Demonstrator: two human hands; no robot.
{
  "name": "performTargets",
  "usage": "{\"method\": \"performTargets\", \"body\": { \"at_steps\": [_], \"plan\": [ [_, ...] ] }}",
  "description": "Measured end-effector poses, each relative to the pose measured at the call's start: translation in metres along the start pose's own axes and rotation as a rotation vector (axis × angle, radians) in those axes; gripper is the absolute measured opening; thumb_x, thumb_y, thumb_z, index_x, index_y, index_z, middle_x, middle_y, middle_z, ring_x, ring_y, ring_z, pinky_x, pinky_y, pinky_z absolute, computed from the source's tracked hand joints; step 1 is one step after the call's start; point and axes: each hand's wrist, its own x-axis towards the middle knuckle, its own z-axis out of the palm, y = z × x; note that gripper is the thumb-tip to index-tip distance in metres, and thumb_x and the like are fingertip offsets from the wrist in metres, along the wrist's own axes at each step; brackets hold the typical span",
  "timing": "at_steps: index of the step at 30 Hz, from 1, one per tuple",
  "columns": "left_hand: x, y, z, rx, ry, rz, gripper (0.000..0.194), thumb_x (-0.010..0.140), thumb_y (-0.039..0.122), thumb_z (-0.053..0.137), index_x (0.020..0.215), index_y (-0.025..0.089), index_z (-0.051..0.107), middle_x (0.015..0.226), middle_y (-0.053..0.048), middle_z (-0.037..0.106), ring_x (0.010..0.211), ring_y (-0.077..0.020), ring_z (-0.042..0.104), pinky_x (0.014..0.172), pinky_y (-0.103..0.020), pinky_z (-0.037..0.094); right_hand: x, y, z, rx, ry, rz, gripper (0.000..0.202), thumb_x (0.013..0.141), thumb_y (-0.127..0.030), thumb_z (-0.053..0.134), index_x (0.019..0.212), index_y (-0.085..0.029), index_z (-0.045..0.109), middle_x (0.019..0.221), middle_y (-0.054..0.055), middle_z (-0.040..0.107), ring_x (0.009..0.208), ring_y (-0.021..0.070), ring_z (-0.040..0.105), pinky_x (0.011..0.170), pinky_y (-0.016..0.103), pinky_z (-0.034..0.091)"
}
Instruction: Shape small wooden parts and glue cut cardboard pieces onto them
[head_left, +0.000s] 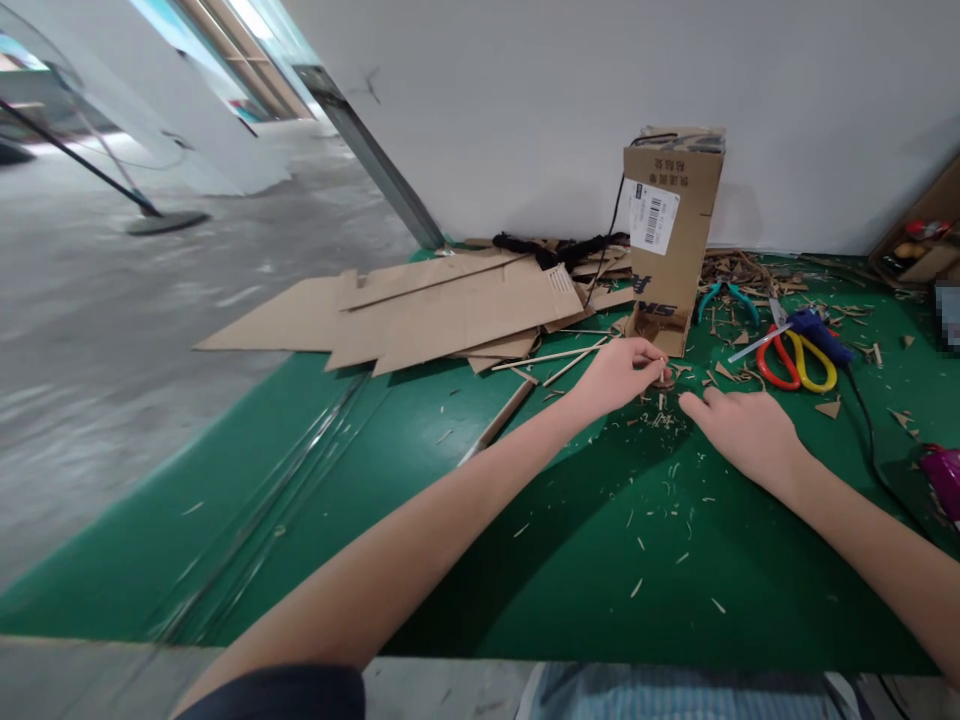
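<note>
My left hand [622,374] is closed in a pinch at the foot of the upright cardboard box [679,235]. A small pale piece [663,374] shows at its fingertips, too small to name surely. Just to the right, my right hand [742,428] rests low over the table with fingers curled and thumb pointing toward the left hand; what it holds, if anything, is hidden. Thin wood shavings [660,418] are scattered below and between the hands. Thin wooden sticks [555,357] lie beside my left wrist.
Flat cardboard sheets [457,310] are piled at the back left of the green table [525,560]. Right of the box lie teal pliers [729,298], red-and-yellow-handled scissors [799,362] and a blue glue gun [821,335] with its cord. Cardboard scraps [739,270] lie against the wall.
</note>
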Motion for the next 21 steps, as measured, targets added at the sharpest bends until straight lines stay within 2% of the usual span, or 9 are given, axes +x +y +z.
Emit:
{"method": "performTargets", "body": {
  "at_steps": [5,9,17,21],
  "plan": [
    [-0.0016,0.0033,-0.0009,0.033,0.005,-0.015,0.013,0.085,0.023,0.056,0.083,0.014,0.065,0.085,-0.007,0.073,0.071,-0.0159,0.066,0.057,-0.025,0.049,0.0003,-0.0004,-0.0036,0.049,-0.097,-0.020,0.040,0.079,-0.001,0.036,0.113,-0.019,0.046,0.075,0.004,0.064,0.052,0.0152,0.057,0.047,0.027,0.025],
    [-0.0018,0.0050,-0.0012,0.020,-0.003,-0.015,0.012,0.085,0.021,0.056,0.082,0.014,0.065,0.084,-0.008,0.073,0.076,-0.0165,0.067,0.061,-0.025,0.051,-0.0032,-0.0012,-0.0038,0.081,-0.150,-0.064,0.042,0.078,-0.001,0.036,0.116,-0.019,0.043,0.077,0.004,0.065,0.053,0.0158,0.057,0.047,0.028,0.027],
    [0.0016,-0.0018,0.0001,0.014,-0.006,0.007,0.012,0.084,0.021,0.056,0.081,0.014,0.065,0.084,-0.008,0.073,0.074,-0.0164,0.067,0.057,-0.024,0.050,0.0002,0.0037,0.0005,0.042,-0.052,0.003,0.033,0.086,-0.006,0.035,0.113,-0.020,0.046,0.087,0.006,0.066,0.056,0.0151,0.058,0.047,0.027,0.022],
    [-0.0007,0.0012,-0.0008,0.065,0.013,0.009,0.010,0.083,0.020,0.057,0.081,0.015,0.065,0.084,-0.007,0.073,0.075,-0.0164,0.067,0.060,-0.025,0.049,0.0027,0.0041,0.0013,0.052,-0.066,-0.025,0.034,0.085,-0.005,0.035,0.114,-0.019,0.046,0.080,0.004,0.065,0.053,0.0151,0.057,0.046,0.028,0.019]
  ]
}}
